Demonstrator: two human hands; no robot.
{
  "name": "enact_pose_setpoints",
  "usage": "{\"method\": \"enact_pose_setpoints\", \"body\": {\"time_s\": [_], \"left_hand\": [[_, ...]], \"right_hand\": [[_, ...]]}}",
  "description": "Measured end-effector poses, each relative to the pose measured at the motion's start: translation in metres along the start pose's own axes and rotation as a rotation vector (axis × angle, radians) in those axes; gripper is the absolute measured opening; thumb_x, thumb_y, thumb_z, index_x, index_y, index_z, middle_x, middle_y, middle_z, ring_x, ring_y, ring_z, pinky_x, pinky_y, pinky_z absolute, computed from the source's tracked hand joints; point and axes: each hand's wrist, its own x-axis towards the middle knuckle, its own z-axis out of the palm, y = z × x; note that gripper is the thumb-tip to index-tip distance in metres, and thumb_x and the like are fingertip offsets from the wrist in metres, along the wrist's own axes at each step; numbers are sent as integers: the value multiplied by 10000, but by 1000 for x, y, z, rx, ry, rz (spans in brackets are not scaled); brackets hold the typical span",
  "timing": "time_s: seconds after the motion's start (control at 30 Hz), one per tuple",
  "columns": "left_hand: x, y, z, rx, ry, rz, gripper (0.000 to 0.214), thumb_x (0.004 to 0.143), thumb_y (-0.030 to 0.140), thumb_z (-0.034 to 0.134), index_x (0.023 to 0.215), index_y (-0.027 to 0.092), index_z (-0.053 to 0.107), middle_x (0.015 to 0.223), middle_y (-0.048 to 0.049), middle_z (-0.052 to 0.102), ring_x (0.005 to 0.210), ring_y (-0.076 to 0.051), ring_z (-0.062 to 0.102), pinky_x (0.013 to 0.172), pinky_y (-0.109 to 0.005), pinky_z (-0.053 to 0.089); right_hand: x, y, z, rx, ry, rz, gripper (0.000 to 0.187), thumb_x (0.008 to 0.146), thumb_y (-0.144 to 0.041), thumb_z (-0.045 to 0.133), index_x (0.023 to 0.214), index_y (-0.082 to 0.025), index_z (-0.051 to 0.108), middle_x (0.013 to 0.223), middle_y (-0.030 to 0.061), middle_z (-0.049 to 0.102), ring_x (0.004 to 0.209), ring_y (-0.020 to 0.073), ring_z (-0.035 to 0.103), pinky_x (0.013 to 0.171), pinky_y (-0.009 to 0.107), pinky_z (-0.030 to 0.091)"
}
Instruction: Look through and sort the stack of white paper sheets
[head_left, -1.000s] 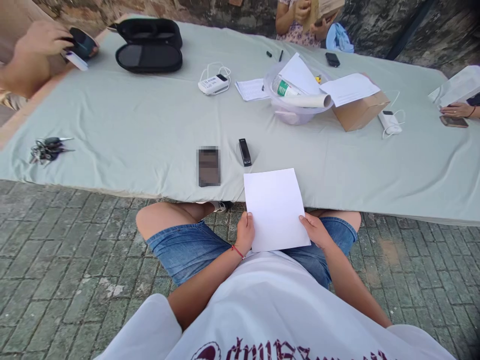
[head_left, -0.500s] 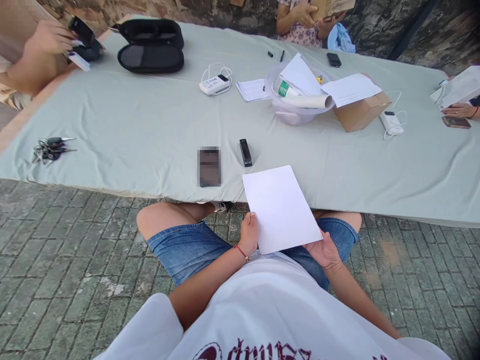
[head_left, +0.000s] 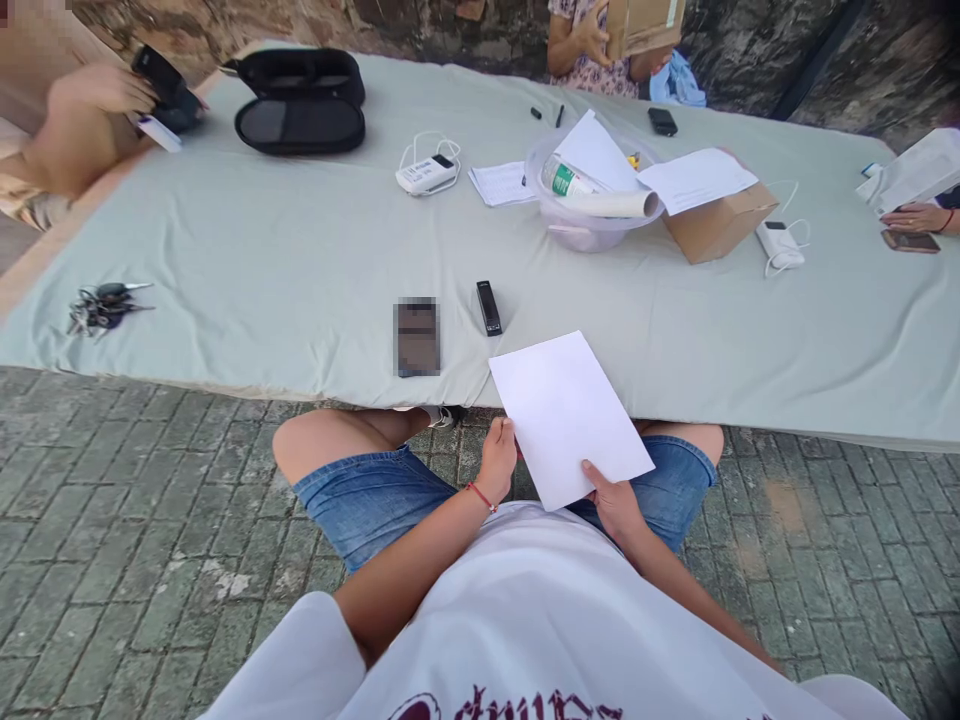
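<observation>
I hold a blank white sheet of paper over my lap, turned a little clockwise. My left hand, with a red thread at the wrist, grips its left edge. My right hand pinches the sheet's near bottom edge, thumb on top. The sheet's far corner overlaps the near edge of the table with the grey-green cloth. A phone and a small black device lie on the cloth just beyond the paper.
Keys lie at the left. Farther back are a black case, a white device with a cable, a clear bowl with a bottle and rolled paper and a cardboard box. Other people's hands work at the left, far and right edges.
The sheet has turned clockwise. My right hand has slid from the right edge down to the bottom edge. My left hand has kept its hold.
</observation>
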Motion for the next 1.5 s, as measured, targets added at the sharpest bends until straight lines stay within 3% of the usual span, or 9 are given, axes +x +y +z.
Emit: {"method": "enact_pose_setpoints", "body": {"time_s": [0.17, 0.3, 0.5, 0.63, 0.83, 1.03, 1.17, 1.33, 1.5], "left_hand": [[16, 27, 4, -61, -64, 66, 336, 866, 527, 590, 809, 200, 538, 770, -8, 611, 651, -112, 567, 553, -231, 429], [22, 45, 25, -370, -78, 95, 302, 817, 472, 682, 863, 197, 566, 910, -22, 668, 840, -138, 630, 759, -263, 513], [26, 53, 37, -582, -230, -48, 393, 774, 383, 748, 1079, 179, 607, 1145, -96, 697, 1093, -236, 634, 1004, -405, 479], [33, 49, 28, -495, -278, -75, 381, 752, 381, 762, 1037, 160, 639, 1063, -109, 725, 1062, -276, 656, 1009, -449, 476], [44, 48, 13, -426, -421, -125, 409, 724, 372, 792, 1025, 130, 659, 1035, -127, 731, 1021, -276, 672, 985, -450, 486], [43, 52, 9, -439, -474, -148, 392, 761, 337, 772, 1069, 121, 660, 1113, -135, 714, 1000, -258, 676, 991, -440, 479], [44, 53, 16, -459, -475, -130, 372, 779, 322, 760, 1085, 138, 654, 1119, -120, 710, 1016, -254, 671, 1019, -455, 458], [49, 57, 18, -499, -381, -74, 368, 793, 343, 745, 1105, 182, 637, 1140, -97, 703, 1050, -252, 661, 1030, -478, 449], [41, 70, 9, -451, -425, -10, 398, 784, 377, 750, 1114, 175, 658, 1117, -102, 712, 1119, -286, 637, 1059, -475, 425]], "right_hand": [[-4, -18, -31, -202, 6, -245, 689, 735, -384, 791, 1364, -304, 521, 1431, -5, 534, 1354, 224, 463, 1179, 420, 340], [-9, -28, -39, -320, 19, -307, 653, 743, -405, 778, 1343, -285, 552, 1414, 5, 549, 1371, 239, 440, 1222, 447, 234], [-8, -18, -33, -235, 53, -248, 674, 732, -375, 792, 1351, -338, 526, 1396, -37, 562, 1371, 231, 441, 1181, 426, 351], [-9, -12, -31, -78, 44, -146, 646, 728, -310, 803, 1320, -342, 548, 1336, -31, 614, 1314, 241, 509, 1055, 393, 516], [-1, -36, -49, 156, 10, -69, 402, 843, -418, 675, 1219, -284, 626, 1262, 3, 668, 1213, 243, 598, 947, 400, 584], [5, -69, -71, -37, -92, -19, 406, 807, -396, 729, 1181, -261, 648, 1066, 23, 738, 870, 207, 707, 668, 307, 600], [1, -79, -67, -201, -197, 35, 435, 772, -372, 773, 1165, -224, 659, 1078, 60, 735, 897, 232, 706, 788, 357, 582], [-1, -75, -54, -378, -241, -115, 449, 793, -423, 738, 1198, -252, 646, 1138, 47, 716, 1045, 272, 665, 959, 455, 515], [7, -81, -47, -506, -241, -245, 371, 805, -486, 700, 1091, -250, 678, 1050, 47, 732, 932, 249, 670, 850, 392, 542]]}}
